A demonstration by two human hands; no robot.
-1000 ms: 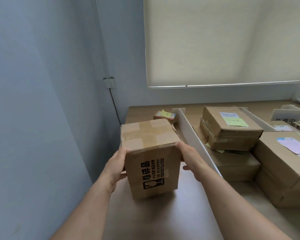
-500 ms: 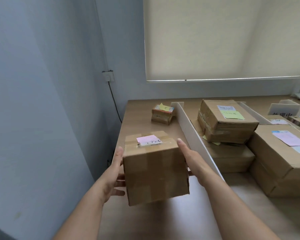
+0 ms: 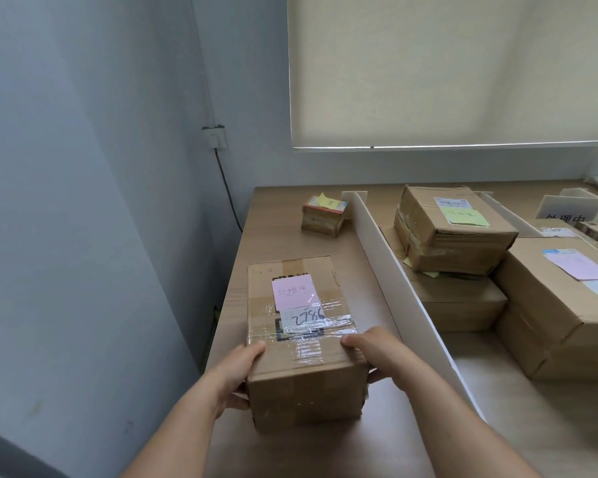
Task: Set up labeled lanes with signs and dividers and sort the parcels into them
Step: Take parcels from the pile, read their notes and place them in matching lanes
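Both hands clamp one cardboard parcel (image 3: 301, 339) near the counter's (image 3: 277, 215) left edge, in the leftmost lane: left hand (image 3: 237, 376) grips its near-left corner, thumb on top, right hand (image 3: 377, 353) grips the near-right corner, thumb on top. Can't tell if the parcel base sits fully on the counter. Pink note (image 3: 292, 290) with handwriting and a taped white label on parcel top. White divider (image 3: 394, 281) stands upright just right of the parcel, running from far edge toward near edge. Small parcel (image 3: 323, 215) with yellow note sits in same lane toward the far edge, well apart. Right of the divider: stacked parcels, top one (image 3: 453, 232) with green-yellow note; further right a big parcel (image 3: 560, 288) with pink note. White sign (image 3: 567, 212) with black characters near far-right corner, partly hidden.
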